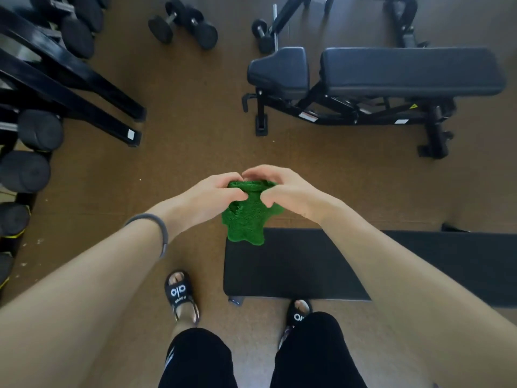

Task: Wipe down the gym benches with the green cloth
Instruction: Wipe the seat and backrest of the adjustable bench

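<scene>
Head view, my log: green cloth (247, 219), bunched, gripped by my left hand (208, 198) and right hand (285, 191), hanging above the near end of flat bench (307, 264). Beyond the bench: 1 adjustable bench (405, 70), 2 dumbbells (181, 22).

Fuzzy green cloth (246, 222), smooth padded bench (411, 70) with a slight sheen, matt black dumbbells (183, 22).

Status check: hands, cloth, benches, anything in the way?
Left hand and right hand both gripping the green cloth, held above the near bench. Far bench not yet touched. Nothing in the way.
</scene>
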The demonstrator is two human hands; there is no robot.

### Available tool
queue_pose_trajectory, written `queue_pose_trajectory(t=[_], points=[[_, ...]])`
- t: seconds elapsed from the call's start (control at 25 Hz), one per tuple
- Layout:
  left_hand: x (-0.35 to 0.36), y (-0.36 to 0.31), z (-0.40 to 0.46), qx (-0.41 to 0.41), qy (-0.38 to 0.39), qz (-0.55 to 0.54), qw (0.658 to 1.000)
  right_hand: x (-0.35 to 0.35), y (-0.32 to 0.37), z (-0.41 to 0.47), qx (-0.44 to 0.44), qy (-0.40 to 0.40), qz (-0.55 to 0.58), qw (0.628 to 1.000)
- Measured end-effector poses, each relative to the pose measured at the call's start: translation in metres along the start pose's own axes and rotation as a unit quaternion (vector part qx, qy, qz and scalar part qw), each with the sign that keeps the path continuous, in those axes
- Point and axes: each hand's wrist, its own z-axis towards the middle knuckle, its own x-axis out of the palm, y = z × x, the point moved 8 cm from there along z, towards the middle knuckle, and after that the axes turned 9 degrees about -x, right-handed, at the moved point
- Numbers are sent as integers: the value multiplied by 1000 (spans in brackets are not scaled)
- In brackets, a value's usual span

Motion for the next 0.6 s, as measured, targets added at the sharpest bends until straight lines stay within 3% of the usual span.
queue_pose_trajectory(t=[0.16, 0.28, 0.44, 0.6], points=[[-67, 6, 28, 44, 29, 101, 993, 12, 15, 56, 15, -6, -166, 986], [-124, 19, 58, 65, 62, 161, 983, 27, 26, 103, 36, -46, -189, 980], [-221, 37, 88, 71, 92, 169, 979, 57, 49, 183, 98, -88, -107, 986], [-304, 47, 114, 46, 101, 129, 985, 83, 76, 242, 148, -95, 61, 983]])
